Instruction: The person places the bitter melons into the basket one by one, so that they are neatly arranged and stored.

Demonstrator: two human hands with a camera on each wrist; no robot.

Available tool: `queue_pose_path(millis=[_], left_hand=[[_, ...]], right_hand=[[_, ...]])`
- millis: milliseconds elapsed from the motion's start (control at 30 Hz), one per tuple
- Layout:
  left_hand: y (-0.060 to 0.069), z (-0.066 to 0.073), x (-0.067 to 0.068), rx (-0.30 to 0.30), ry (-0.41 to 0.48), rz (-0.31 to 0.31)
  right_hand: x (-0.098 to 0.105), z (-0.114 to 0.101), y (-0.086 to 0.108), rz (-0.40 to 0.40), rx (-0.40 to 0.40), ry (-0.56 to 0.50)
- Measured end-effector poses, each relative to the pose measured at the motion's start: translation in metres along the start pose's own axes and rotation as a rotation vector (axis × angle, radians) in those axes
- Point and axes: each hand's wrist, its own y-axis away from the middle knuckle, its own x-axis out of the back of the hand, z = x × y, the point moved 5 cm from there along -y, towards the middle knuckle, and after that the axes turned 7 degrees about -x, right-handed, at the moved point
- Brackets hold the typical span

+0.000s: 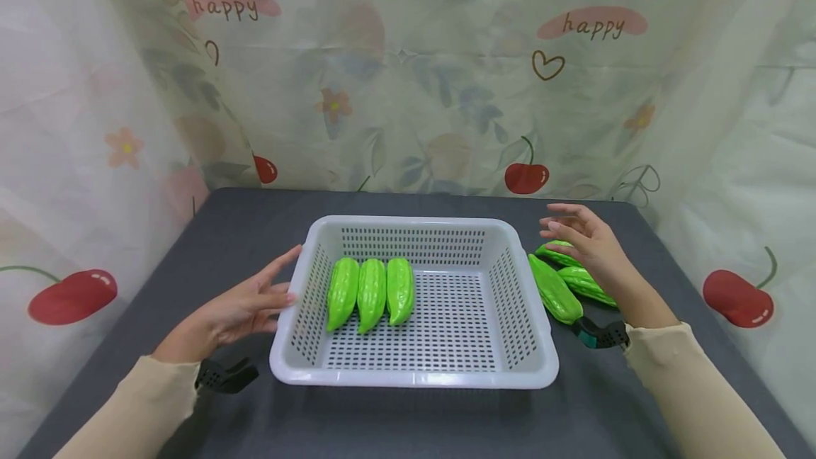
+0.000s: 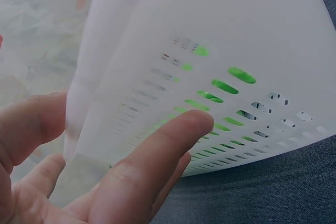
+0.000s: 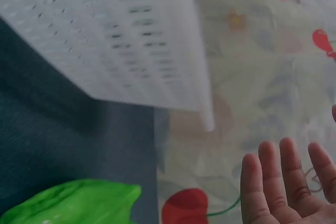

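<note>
Gourds (image 1: 372,295) lie toward nine o'clock in the basket (image 1: 414,378), spread left hand (image 1: 245,309) touching it, loosely spread right hand (image 1: 596,250) near two.

Three bitter gourds (image 1: 372,295) lie side by side in the left half of a basket (image 1: 414,380) at the center of the frame, set on a table (image 1: 382,423) with a curtain (image 1: 408,119) behind and on both sides. Right of the basket, three other gourds (image 1: 553,290) cluster on the tabletop beneath a person's right hand (image 1: 593,246); the left hand (image 1: 239,310) is at the basket's left side.
</note>
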Motion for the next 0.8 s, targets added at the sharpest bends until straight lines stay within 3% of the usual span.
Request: queue_pose_path(millis=[467, 800], left_hand=[[0.0, -0.001, 0.0, 0.0, -0.006, 0.014], [0.0, -0.001, 0.0, -0.001, -0.009, 0.013]], right_hand=[[0.019, 0.052, 0.023, 0.12, -0.105, 0.243], [0.026, 0.071, 0.04, 0.153, -0.095, 0.353]])
